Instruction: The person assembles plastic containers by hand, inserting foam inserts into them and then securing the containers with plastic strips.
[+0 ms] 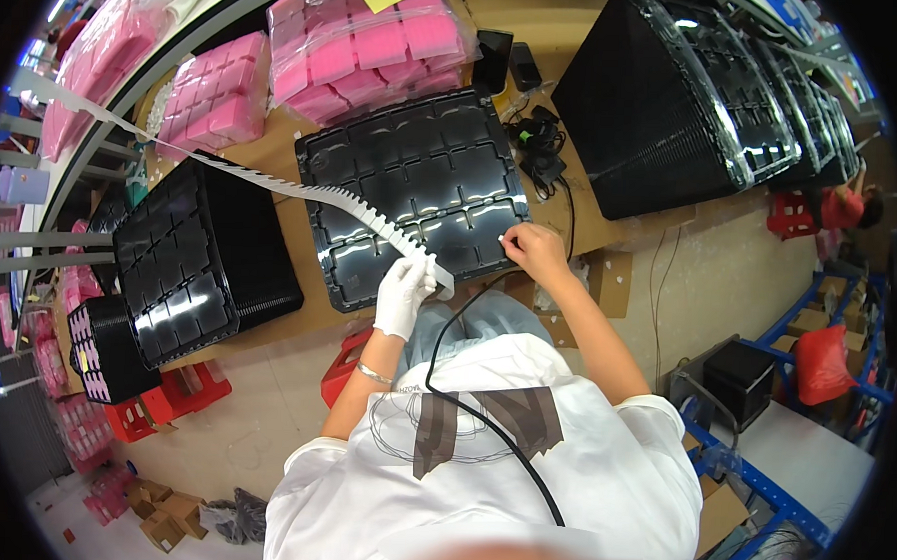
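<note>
My left hand (404, 296), in a white glove, is closed round the near end of a long white strip (363, 213) with a row of small tabs along it. The strip runs up to the left, over the black tray and a tray stack. Beneath it lies the black plastic tray (398, 164), glossy and moulded into several compartments. By the tray's near right edge, my bare right hand (538, 254) pinches a small white piece (502, 238) at its fingertips. What the piece is, I cannot make out.
Tall stacks of black trays stand at left (253, 246) and right (626, 118). Bagged pink foam blocks (368, 51) sit at the back. A coiled black cable (537, 139) lies right of the tray. Another black cable (492, 422) crosses my shirt. Red stools (178, 393) stand below the table.
</note>
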A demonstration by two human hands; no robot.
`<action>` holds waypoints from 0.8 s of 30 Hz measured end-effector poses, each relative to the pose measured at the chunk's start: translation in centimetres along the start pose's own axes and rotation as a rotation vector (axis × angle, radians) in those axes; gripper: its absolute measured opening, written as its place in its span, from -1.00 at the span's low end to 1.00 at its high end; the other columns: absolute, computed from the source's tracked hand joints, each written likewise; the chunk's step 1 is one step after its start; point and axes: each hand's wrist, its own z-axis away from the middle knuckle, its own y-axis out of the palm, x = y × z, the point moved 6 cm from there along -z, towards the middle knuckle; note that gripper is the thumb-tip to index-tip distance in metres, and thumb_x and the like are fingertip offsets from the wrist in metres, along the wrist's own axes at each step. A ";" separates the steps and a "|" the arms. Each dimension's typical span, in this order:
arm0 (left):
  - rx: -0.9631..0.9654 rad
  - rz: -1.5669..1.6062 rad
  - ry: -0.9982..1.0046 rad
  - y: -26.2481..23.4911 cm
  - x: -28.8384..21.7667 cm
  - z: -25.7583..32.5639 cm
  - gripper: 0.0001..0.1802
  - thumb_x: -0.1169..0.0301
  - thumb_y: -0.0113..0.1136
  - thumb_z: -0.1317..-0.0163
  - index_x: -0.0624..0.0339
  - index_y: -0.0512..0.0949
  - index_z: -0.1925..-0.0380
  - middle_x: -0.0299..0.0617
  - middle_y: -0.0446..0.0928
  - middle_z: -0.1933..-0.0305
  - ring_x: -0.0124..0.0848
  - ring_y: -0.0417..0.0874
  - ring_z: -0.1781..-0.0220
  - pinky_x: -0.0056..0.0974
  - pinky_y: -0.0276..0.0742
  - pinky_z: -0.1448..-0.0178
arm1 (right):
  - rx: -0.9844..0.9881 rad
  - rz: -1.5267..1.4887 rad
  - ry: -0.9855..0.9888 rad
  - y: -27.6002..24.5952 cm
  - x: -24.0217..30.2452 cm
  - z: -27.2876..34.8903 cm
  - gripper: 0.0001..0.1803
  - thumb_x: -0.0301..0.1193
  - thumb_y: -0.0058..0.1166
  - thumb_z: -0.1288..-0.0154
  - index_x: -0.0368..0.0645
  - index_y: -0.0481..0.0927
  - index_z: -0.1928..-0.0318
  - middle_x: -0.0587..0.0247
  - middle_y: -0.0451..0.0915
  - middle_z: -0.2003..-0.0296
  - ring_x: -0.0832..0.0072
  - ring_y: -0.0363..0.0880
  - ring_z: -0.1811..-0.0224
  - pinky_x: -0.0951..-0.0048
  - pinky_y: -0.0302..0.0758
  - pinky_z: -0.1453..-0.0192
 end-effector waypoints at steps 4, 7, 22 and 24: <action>0.002 -0.036 0.008 0.4 0.0 -0.1 -0.82 0.39 0.18 -0.43 0.25 0.55 0.08 -0.23 0.61 0.16 -0.58 0.56 0.30 -0.43 0.52 0.19 | -0.022 -0.010 -0.003 -0.4 0.1 0.1 -0.87 -0.42 0.30 -0.11 -0.13 0.59 0.41 0.24 0.62 0.49 0.27 0.61 0.43 0.28 0.50 0.34; -0.005 -0.085 0.031 -0.2 0.4 -0.1 -0.82 0.40 0.20 -0.40 0.26 0.55 0.09 -0.21 0.63 0.18 -0.57 0.58 0.31 -0.43 0.52 0.19 | 0.113 -0.303 0.204 -1.5 -0.9 2.0 -0.90 -0.45 0.31 -0.16 -0.15 0.63 0.37 0.39 0.58 0.53 0.52 0.55 0.46 0.43 0.43 0.37; 0.080 -1.422 0.278 -0.7 0.3 4.5 -0.75 0.33 0.41 -0.20 0.31 0.60 0.38 -0.16 0.62 0.43 -0.41 0.70 0.39 -0.35 0.59 0.24 | -0.931 -1.323 1.610 11.6 -40.4 33.5 -0.72 -0.40 -0.03 -0.30 -0.23 0.53 0.03 0.08 0.54 0.10 0.29 0.56 0.07 0.06 0.58 -0.11; 0.101 -1.365 0.201 -2.5 1.1 4.3 -0.72 0.29 0.41 -0.20 0.27 0.63 0.26 -0.14 0.63 0.34 -0.38 0.70 0.35 -0.32 0.60 0.21 | -0.928 -1.203 1.655 12.7 -41.4 33.2 -0.76 -0.41 -0.05 -0.27 -0.19 0.56 0.10 0.08 0.58 0.19 0.15 0.58 0.12 0.02 0.52 -0.18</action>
